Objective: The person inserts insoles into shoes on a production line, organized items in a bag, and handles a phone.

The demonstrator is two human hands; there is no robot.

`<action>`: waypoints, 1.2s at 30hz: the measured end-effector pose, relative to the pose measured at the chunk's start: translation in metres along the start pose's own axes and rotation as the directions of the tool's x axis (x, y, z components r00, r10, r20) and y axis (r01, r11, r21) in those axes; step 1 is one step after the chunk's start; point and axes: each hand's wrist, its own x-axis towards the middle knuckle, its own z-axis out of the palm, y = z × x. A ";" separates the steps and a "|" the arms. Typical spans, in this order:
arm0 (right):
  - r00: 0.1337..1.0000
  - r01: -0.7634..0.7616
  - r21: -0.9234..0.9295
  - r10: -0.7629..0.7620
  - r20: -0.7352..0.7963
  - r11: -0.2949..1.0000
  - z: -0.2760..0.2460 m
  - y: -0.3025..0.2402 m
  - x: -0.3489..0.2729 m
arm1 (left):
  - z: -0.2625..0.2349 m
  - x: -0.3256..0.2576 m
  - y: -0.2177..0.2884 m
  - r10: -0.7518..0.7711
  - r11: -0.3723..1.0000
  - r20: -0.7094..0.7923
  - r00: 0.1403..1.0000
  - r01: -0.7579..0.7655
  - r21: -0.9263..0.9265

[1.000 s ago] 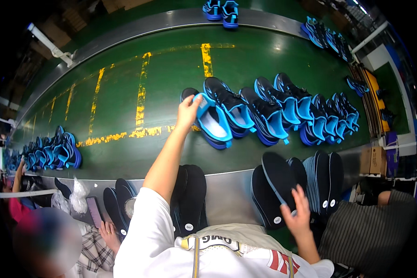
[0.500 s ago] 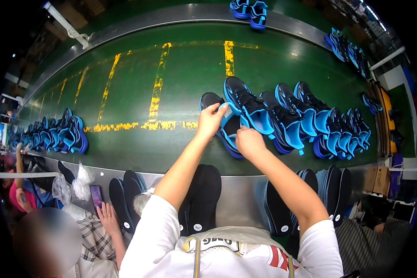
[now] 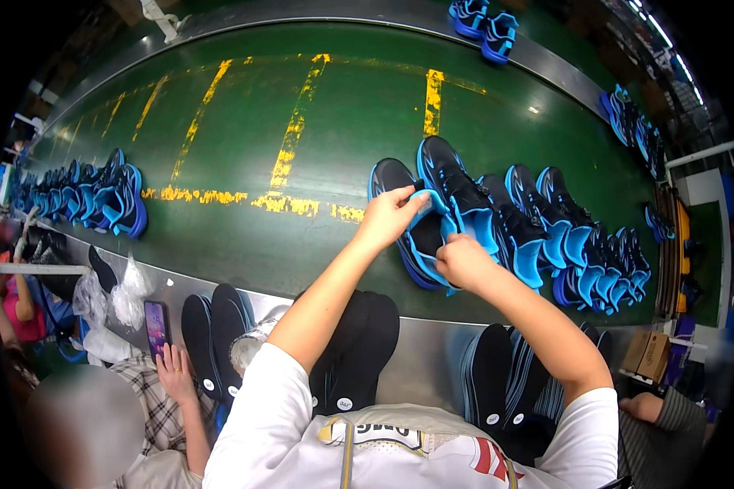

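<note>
A black sneaker with bright blue lining lies on the green belt, toe pointing away from me. The fingers of my left hand are closed on its blue tongue, pulling the opening wide. At the heel end, my right hand is closed on the blue collar, fingertips partly hidden inside the edge. A dark footbed shows within the opening. Directly to the right stands a matching sneaker, close against the one I hold.
More sneakers line up to the right; another row is at far left. Stacks of black insoles lie on the metal ledge before me. A co-worker's hand touches a phone at left. Sneakers stand on the far ledge.
The whole view has tilted and shifted slightly. My hands stay on the same sneaker; the pale label seen on its tongue before is now out of sight.
</note>
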 end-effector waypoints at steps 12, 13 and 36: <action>0.975 0.030 -0.265 0.031 0.221 0.964 0.023 -0.004 0.045 | 0.000 0.003 -0.008 0.034 0.998 0.026 0.999 -0.035 0.049; 0.963 0.059 -0.328 0.033 0.268 0.943 0.022 -0.003 0.046 | 0.000 0.004 -0.008 0.032 0.998 0.039 0.999 -0.034 0.048; 0.778 0.088 0.208 0.063 -0.625 0.974 0.054 -0.011 -0.063 | 0.017 -0.019 -0.010 0.429 0.831 -0.050 0.902 -0.373 0.413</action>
